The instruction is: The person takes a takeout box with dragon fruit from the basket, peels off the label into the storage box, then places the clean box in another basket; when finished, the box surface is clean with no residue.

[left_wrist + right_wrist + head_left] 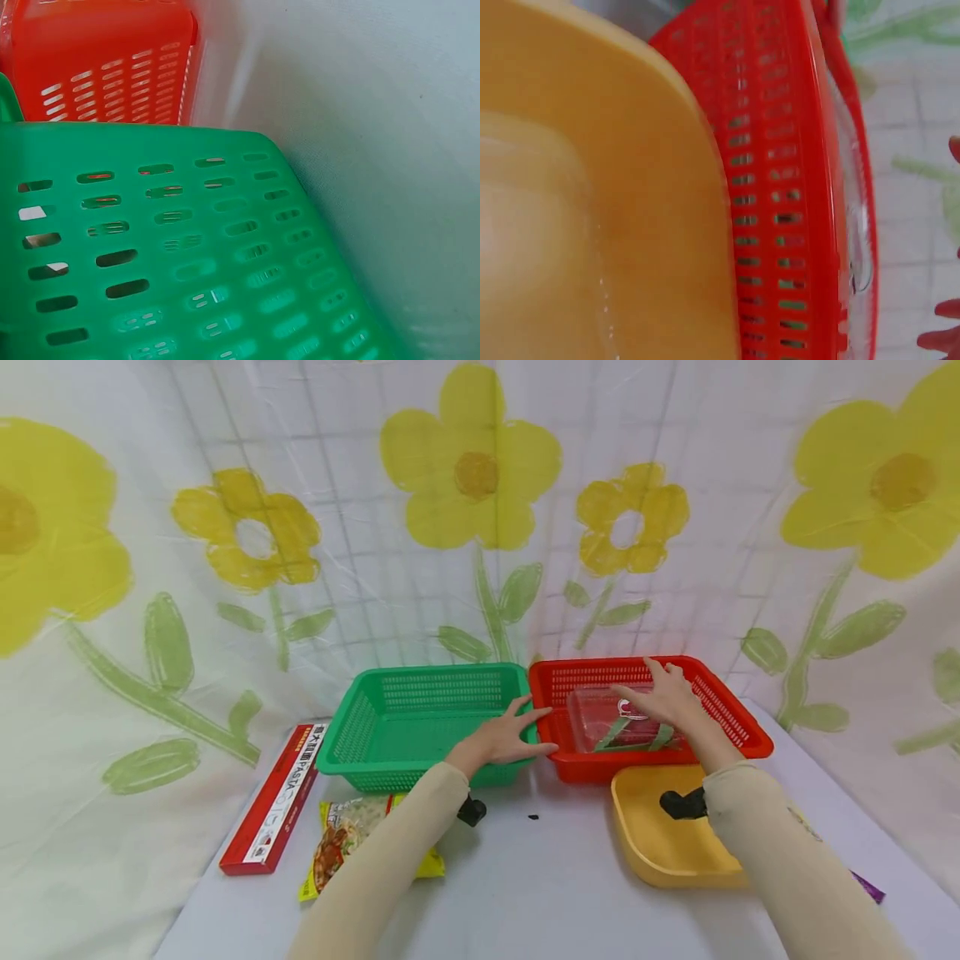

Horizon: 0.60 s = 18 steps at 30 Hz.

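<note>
While left hand [498, 743] splays empty by green basket [405, 777], mid-frame, right hand [671, 697] spreads wide, empty, over clear box [600, 720] in red basket [588, 769]; seems reaching stage, grip needs fingers curled.

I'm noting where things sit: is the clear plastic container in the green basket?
No, the clear plastic container lies in the red basket, to the right of the green basket.

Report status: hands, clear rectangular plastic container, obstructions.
Left hand spread over rim of green plastic basket. Right hand spread above container, contact unclear. Possible obstruction: walls of red plastic basket around it.
</note>
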Each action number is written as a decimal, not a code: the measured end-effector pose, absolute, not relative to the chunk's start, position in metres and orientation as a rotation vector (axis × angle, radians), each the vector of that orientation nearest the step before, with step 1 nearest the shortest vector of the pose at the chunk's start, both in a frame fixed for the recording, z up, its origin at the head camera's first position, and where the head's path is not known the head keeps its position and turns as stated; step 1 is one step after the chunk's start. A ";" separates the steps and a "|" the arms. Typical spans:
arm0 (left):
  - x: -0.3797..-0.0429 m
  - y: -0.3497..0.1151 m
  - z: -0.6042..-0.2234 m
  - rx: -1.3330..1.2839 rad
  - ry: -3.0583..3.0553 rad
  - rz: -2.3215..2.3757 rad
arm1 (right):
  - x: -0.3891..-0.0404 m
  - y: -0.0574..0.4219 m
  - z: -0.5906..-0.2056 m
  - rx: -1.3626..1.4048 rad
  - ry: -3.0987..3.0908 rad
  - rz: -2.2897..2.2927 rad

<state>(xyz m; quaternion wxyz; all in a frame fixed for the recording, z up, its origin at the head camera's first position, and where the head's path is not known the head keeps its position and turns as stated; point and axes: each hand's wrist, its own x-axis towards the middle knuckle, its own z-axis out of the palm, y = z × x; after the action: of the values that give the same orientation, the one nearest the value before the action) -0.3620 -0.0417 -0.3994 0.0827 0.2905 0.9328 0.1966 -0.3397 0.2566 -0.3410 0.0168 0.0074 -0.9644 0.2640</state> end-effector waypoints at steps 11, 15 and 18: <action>-0.361 -0.041 -0.402 0.862 2.788 0.590 | -0.362 0.298 -0.358 -0.211 -3.104 1.102; -0.360 -0.041 -0.401 0.854 2.796 0.588 | -0.367 0.315 -0.361 -0.317 -3.060 1.374; -0.360 -0.042 -0.401 0.858 2.800 0.589 | -0.370 0.329 -0.364 -0.389 -3.044 1.511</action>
<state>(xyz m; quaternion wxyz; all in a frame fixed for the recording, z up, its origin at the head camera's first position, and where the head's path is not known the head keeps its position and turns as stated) -0.3601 -0.0417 -0.4006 0.0771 0.2864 0.9346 0.1965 -0.3701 0.3288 -0.3637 -0.1391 -0.1126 -0.8813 0.4374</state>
